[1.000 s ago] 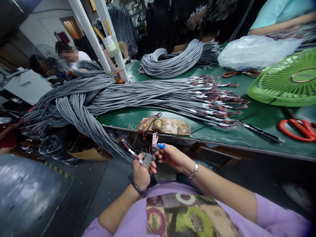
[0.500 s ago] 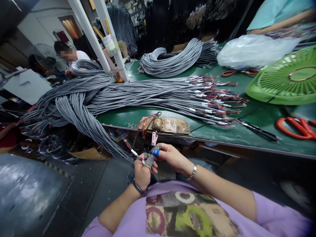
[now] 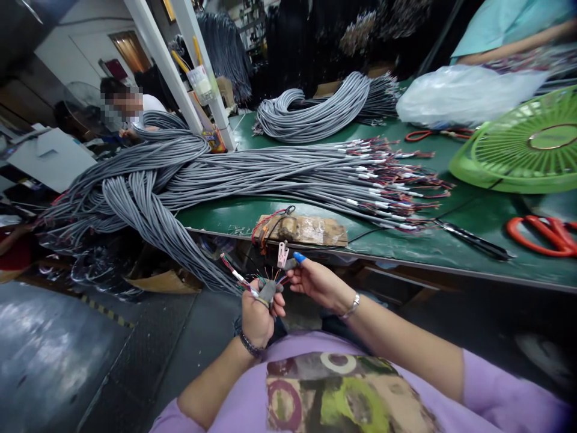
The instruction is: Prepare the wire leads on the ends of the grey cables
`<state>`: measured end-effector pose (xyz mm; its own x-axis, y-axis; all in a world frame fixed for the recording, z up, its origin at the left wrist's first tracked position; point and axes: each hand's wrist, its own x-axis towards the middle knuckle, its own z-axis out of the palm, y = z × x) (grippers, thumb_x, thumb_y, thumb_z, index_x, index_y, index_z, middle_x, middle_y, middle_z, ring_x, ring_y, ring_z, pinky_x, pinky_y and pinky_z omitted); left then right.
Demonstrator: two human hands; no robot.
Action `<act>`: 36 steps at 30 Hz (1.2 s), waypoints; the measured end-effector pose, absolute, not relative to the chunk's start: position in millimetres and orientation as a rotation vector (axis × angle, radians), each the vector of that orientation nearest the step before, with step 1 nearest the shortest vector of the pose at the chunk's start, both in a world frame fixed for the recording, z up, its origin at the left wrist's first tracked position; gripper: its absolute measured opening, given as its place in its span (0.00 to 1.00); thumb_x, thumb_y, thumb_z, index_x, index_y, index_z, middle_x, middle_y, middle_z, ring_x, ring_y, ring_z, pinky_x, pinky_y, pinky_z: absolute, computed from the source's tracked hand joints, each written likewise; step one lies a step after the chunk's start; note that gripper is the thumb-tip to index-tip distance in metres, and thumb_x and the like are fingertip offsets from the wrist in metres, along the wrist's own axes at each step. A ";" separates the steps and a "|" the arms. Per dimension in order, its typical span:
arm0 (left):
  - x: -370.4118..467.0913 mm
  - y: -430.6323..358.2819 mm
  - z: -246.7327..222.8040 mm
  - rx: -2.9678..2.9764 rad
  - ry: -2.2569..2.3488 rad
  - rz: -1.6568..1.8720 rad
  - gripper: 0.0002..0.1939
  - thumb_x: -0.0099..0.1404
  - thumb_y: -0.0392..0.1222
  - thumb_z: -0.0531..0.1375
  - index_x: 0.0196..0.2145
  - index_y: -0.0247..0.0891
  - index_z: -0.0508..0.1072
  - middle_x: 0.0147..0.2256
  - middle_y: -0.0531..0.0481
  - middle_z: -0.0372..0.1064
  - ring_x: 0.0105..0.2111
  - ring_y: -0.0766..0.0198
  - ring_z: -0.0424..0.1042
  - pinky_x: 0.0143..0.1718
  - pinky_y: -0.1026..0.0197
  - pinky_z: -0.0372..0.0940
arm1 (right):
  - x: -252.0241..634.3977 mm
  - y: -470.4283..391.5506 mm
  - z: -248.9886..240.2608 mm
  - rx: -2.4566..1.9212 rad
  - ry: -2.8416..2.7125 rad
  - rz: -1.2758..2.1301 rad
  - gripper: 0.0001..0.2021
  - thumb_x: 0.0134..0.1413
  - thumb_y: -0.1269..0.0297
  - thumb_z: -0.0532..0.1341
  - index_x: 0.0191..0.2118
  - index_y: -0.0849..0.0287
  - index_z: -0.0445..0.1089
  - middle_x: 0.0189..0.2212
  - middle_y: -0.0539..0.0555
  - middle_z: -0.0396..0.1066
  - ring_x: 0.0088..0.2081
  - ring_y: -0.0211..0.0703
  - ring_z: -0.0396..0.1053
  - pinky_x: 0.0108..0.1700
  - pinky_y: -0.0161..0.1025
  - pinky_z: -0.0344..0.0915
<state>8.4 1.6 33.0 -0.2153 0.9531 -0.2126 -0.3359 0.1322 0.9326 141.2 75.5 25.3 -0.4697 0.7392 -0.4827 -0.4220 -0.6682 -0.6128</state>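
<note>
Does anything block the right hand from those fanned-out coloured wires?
Nothing visible does: the right hand is close beside the coloured wires at the left hand. The pink clip sits beyond them, not between.

Green fan and red scissors cut off at right, wire tips too small to count

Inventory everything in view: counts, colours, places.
Bench: one, green, centre
Cables: many, grey, bench and background
Cable coil: one, grey, bench rear
Fan: one, green, bench right
Bag: one, whitish, rear right
Scissors: one, red-handled, far right
Tool: one, black, beside scissors
Board: one, brown, front edge
Clip: one, pink, below board
Posts: two, white, rear left
Other people: at least three, white, red, turquoise tops, background
Left hand: one, grey-tipped, holding cable end
Right hand: one, blue-tipped, beside wires
</note>
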 end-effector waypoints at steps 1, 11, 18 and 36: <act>9.1 2.1 34.4 0.706 1.210 1.387 0.17 0.54 0.53 0.63 0.27 0.35 0.68 0.16 0.55 0.66 0.11 0.73 0.61 0.12 0.71 0.52 | 141.0 79.4 24.3 -0.984 -0.523 2.168 0.16 0.59 0.55 0.55 0.29 0.61 0.68 0.24 0.51 0.68 0.22 0.33 0.63 0.27 0.33 0.63; 16.6 14.0 41.3 0.674 1.149 1.357 0.16 0.54 0.51 0.63 0.26 0.34 0.69 0.16 0.53 0.67 0.11 0.74 0.61 0.11 0.72 0.49 | 125.8 88.3 20.7 -1.010 -1.097 1.581 0.26 0.48 0.39 0.58 0.23 0.61 0.68 0.20 0.50 0.66 0.22 0.34 0.58 0.26 0.34 0.57; 17.7 17.5 35.6 0.660 1.164 1.328 0.15 0.54 0.50 0.62 0.27 0.33 0.69 0.16 0.53 0.67 0.11 0.74 0.61 0.11 0.73 0.48 | 123.0 90.2 16.0 -0.990 -1.017 1.496 0.27 0.45 0.37 0.57 0.22 0.60 0.68 0.19 0.50 0.65 0.22 0.35 0.59 0.27 0.34 0.57; 19.4 15.0 30.9 0.631 1.188 1.320 0.16 0.52 0.52 0.63 0.26 0.35 0.66 0.15 0.55 0.67 0.10 0.73 0.61 0.11 0.72 0.50 | 112.9 90.9 24.5 -0.682 -0.336 2.079 0.19 0.53 0.47 0.59 0.30 0.61 0.71 0.22 0.51 0.69 0.23 0.35 0.63 0.25 0.32 0.62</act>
<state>19.4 15.0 30.9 -0.1622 0.9423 -0.2929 -0.3901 0.2114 0.8962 112.9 90.9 24.5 -0.4473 0.8268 -0.3411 -0.6773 -0.5622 -0.4745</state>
